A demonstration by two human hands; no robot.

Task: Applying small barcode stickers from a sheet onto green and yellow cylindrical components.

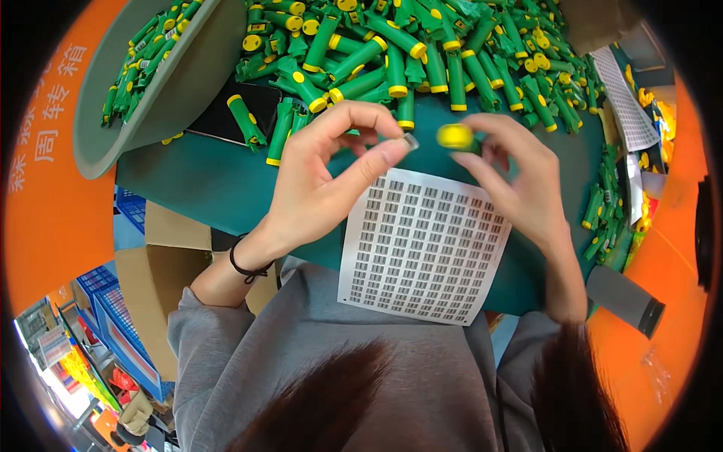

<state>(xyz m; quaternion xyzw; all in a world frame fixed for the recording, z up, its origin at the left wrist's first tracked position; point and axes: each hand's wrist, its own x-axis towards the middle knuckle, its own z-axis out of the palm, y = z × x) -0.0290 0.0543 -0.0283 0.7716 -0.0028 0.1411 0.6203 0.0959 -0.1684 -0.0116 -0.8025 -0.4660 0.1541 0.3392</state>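
Between the thumb and forefinger of my left hand (320, 173) is a small pale barcode sticker (410, 142). My right hand (523, 173) is closed around a small green roll with a yellow end (455, 137), blurred by motion, its yellow end turned toward the sticker. A short gap separates the two. Below both hands lies a white sheet of barcode stickers (422, 248), printed in rows, reaching over the near table edge toward my lap. Beyond my hands is a big heap of similar green rolls (452, 64) with yellow ends.
A grey-green basin (169, 98) with more rolls stands tilted at the left, beside a dark flat panel (226, 117). At the right are another sticker sheet (629, 105), loose rolls (602, 200) and a grey cylinder (623, 300). An open cardboard box (162, 294) sits lower left.
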